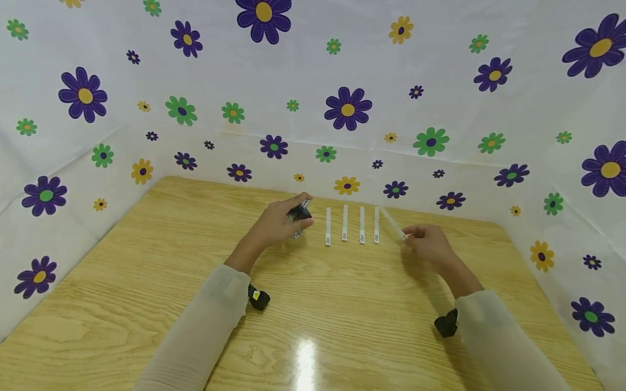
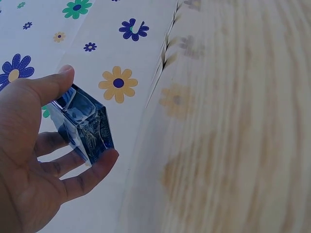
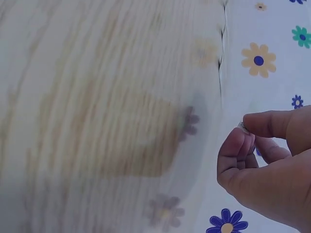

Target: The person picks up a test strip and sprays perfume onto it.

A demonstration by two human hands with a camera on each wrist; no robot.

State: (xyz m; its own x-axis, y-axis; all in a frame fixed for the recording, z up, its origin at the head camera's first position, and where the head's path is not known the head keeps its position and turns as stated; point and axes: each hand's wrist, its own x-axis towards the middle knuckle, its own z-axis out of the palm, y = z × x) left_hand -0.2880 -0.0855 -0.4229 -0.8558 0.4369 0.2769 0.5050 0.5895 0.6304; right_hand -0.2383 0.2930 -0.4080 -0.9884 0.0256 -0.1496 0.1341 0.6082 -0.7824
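My left hand (image 1: 281, 220) grips a dark blue faceted glass perfume bottle (image 2: 87, 126), held between the thumb and the fingers. Its far side is hidden in the palm. In the head view the bottle is just left of the row of white paper strips (image 1: 344, 222). My right hand (image 1: 430, 243) pinches one end of another white paper strip (image 1: 393, 221) between thumb and fingertips. That strip slants up and left, its far end close to the rightmost strip of the row. Only a tiny bit of it shows in the right wrist view.
Several strips lie roughly parallel on the wooden table (image 1: 303, 293), small print at their near ends. A white flower-patterned cloth (image 1: 303, 125) stands behind the table and along both sides. Black wrist cameras sit beneath each forearm.
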